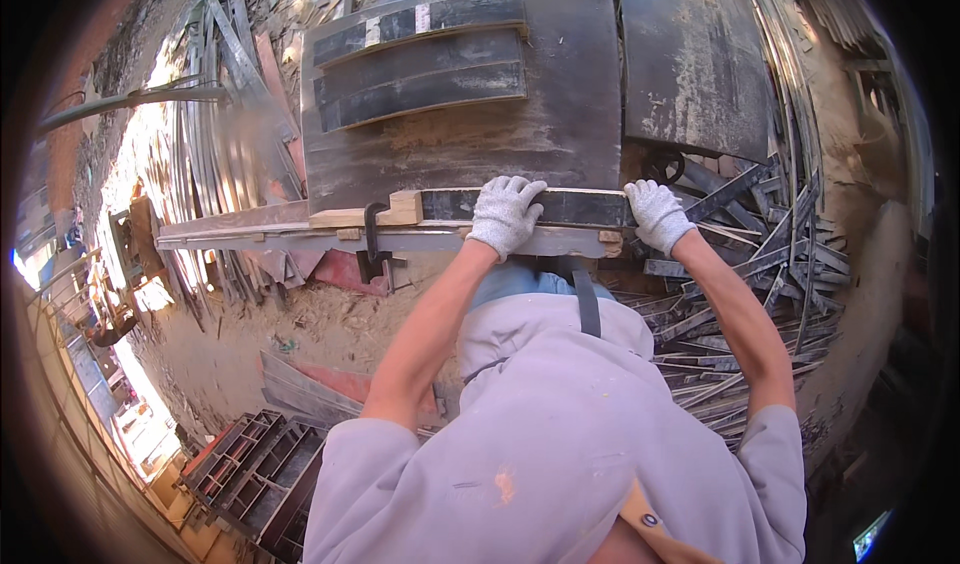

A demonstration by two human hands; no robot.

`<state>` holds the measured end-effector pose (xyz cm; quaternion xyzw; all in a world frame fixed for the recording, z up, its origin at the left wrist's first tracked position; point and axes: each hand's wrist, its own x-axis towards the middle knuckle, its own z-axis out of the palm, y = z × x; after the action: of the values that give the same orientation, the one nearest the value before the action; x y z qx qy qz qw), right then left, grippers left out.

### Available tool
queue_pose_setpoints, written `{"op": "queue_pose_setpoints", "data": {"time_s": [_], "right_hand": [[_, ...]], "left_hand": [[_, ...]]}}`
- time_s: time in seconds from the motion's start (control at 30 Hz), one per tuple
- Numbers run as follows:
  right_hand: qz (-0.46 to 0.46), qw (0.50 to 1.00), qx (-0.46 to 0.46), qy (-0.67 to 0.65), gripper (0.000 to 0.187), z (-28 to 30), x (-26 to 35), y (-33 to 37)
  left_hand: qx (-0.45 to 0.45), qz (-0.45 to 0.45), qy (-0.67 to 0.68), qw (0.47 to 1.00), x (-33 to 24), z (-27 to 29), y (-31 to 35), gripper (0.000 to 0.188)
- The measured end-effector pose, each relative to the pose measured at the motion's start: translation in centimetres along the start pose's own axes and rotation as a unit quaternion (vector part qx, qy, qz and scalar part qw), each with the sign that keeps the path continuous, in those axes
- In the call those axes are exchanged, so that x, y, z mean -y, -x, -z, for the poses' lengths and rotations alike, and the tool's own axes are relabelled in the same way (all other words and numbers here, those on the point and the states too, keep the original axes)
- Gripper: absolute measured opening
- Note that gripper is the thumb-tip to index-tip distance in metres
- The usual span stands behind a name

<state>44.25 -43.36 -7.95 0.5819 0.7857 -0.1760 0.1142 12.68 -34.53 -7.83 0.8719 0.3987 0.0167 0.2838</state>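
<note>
A narrow black-faced board (583, 208) lies along the near edge of the dark worktable (572, 104). My left hand (505, 214), in a pale knitted glove, is closed over the middle of this board. In a matching glove, my right hand (658, 216) grips its right end. The board's left end meets a pale wooden block (406, 207). Just left of there, a dark metal clamp (371, 232) sits over a long wooden rail (230, 226) at the table edge. My thumbs and palms are partly hidden by the gloves' backs.
Several black-faced strips (430, 79) lie stacked on the worktable. A second dark panel (700, 64) stands to its right. Scrap strips (770, 234) are heaped on the floor at right, and long pale strips (195, 174) at left. A dark slotted rack (250, 469) is at lower left.
</note>
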Motion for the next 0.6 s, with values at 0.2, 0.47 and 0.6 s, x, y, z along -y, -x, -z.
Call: {"op": "queue_pose_setpoints", "data": {"time_s": [0.2, 0.47, 0.6], "right_hand": [[-0.02, 0.998, -0.039, 0.051, 0.017, -3.5, 0.5, -0.9], [-0.037, 0.991, -0.128, 0.025, 0.036, -5.4, 0.9, 0.3], [-0.063, 0.981, -0.176, -0.056, 0.096, -4.5, -1.7, 4.9]], "left_hand": [[-0.11, -0.072, -0.065, 0.989, 0.0, -2.1, 1.2, 0.054], [-0.13, -0.052, -0.057, 0.988, 0.2, -3.2, 0.4, 0.034], [-0.145, -0.041, -0.064, 0.987, 0.3, -3.1, 0.5, 0.031]]}}
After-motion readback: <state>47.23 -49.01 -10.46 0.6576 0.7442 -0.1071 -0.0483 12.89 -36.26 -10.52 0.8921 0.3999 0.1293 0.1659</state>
